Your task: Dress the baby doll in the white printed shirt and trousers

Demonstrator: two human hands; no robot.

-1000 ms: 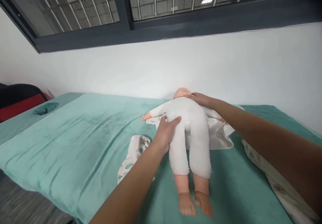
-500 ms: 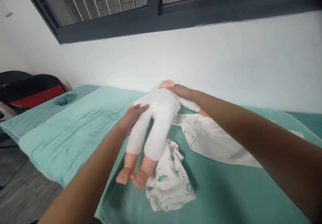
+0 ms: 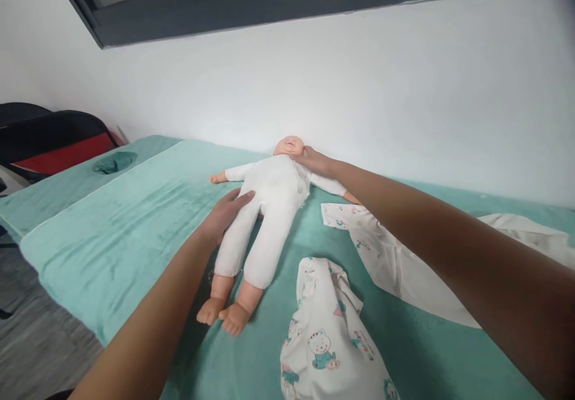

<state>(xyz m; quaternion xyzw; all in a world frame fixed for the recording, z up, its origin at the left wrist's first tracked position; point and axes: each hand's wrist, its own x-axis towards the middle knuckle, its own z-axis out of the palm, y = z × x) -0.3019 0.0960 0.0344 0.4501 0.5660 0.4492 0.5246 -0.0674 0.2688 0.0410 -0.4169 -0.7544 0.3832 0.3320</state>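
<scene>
A baby doll point(image 3: 276, 190) with a white cloth body lies on its back on the green-covered bed, its head toward the wall. My left hand point(image 3: 230, 213) grips its hip and upper leg on the left side, thumb on top. At the neck, my right hand point(image 3: 313, 160) holds the doll beside its head; some of those fingers are hidden behind it. A folded white printed baby garment point(image 3: 330, 340) rests to the right of the doll's feet. Partly under my right forearm, another white printed garment point(image 3: 390, 262) lies spread out.
The green bed cover point(image 3: 117, 226) reaches back to the white wall point(image 3: 381, 88), with a dark window frame point(image 3: 224, 11) above. A face hole point(image 3: 114, 162) shows at the bed's left end. Black and red chairs point(image 3: 63, 142) stand beyond it.
The doll has shifted left, away from the folded garment it overlapped, and its left-side arm now shows stretched out. Both hands moved with it. The view has tilted down.
</scene>
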